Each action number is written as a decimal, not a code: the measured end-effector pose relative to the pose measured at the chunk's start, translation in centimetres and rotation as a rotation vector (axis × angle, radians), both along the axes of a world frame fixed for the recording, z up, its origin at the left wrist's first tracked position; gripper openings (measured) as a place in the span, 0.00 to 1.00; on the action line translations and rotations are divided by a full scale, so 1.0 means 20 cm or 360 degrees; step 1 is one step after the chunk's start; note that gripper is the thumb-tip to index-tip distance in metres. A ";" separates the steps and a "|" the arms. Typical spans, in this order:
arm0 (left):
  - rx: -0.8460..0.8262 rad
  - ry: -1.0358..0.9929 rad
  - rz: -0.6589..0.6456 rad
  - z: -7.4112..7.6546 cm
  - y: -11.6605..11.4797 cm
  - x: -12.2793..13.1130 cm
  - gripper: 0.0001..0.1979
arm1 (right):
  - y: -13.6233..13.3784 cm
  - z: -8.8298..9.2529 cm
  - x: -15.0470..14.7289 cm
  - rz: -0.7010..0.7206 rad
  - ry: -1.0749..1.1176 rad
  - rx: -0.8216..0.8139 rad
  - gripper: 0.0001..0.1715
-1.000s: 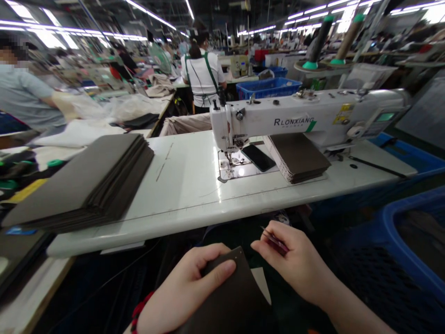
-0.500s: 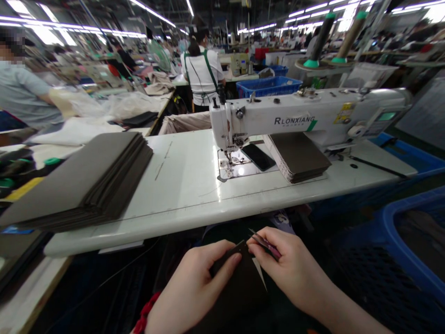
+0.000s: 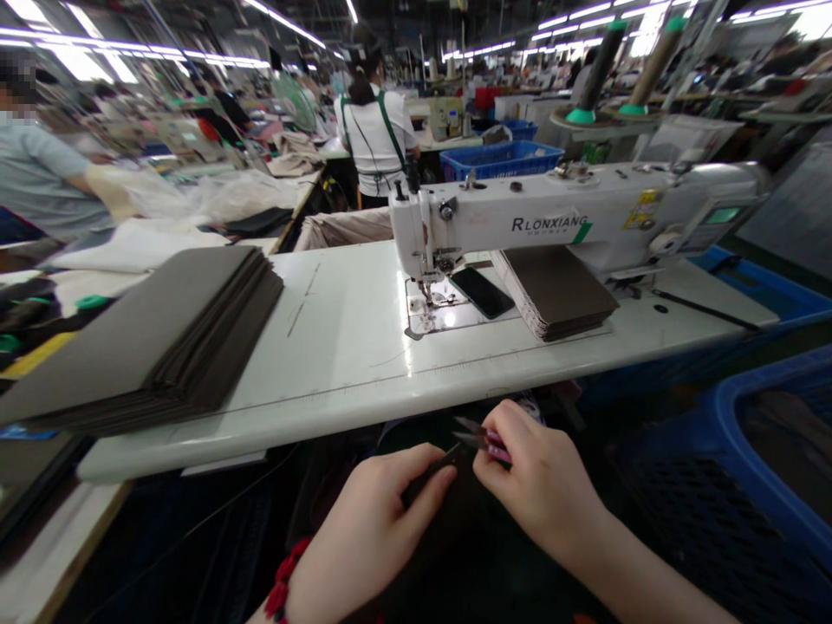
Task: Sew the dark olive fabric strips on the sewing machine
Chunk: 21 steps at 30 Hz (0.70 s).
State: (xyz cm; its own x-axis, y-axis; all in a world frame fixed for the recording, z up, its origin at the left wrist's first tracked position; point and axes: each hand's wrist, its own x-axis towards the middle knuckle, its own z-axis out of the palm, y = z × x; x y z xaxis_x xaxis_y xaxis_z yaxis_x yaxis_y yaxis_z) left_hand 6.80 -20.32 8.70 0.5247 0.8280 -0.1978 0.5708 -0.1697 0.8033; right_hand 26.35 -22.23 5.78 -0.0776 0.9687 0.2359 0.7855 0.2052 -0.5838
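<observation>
My left hand [image 3: 383, 516] pinches the top corner of a dark brown fabric piece [image 3: 448, 511] between thumb and fingers, in front of the table edge. Most of the piece hangs down into shadow, where its outline is hard to make out. Close by on the right, my right hand [image 3: 536, 472] is closed around small thread snips [image 3: 490, 444] with pinkish-purple handles. Their two metal blades stand apart and point left, just above the held corner. I see no contact between the blades and the fabric.
A white sewing machine [image 3: 552, 212] stands on the pale table [image 3: 351, 347]. A phone [image 3: 481, 291] lies near its needle, beside a brown fabric stack [image 3: 562, 290]. A larger stack [image 3: 156, 329] sits at left. A blue basket [image 3: 721, 433] is at right; a person [image 3: 377, 130] works beyond.
My right hand has lifted slightly away from the fabric corner, and the snips' blades have opened and risen. The pale sliver at the fabric's right edge no longer shows. My left hand keeps its pinch.
</observation>
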 end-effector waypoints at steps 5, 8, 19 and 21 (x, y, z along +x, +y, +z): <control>-0.0200 -0.0079 0.0030 0.00 0.02 -0.04 0.14 | 0.03 0.02 0.11 0.0028 0.0296 -0.0138 0.06; -0.0240 -0.0113 0.0019 0.00 0.02 -0.04 0.14 | 0.01 0.02 0.10 0.0147 0.0434 -0.0327 0.10; 0.0049 0.0067 -0.0066 0.00 0.00 0.00 0.13 | -0.03 0.01 -0.01 0.0299 0.0221 -0.0237 0.04; 0.0085 0.0080 -0.0073 0.00 0.00 0.00 0.13 | -0.03 0.00 -0.02 0.0272 0.0075 -0.0163 0.05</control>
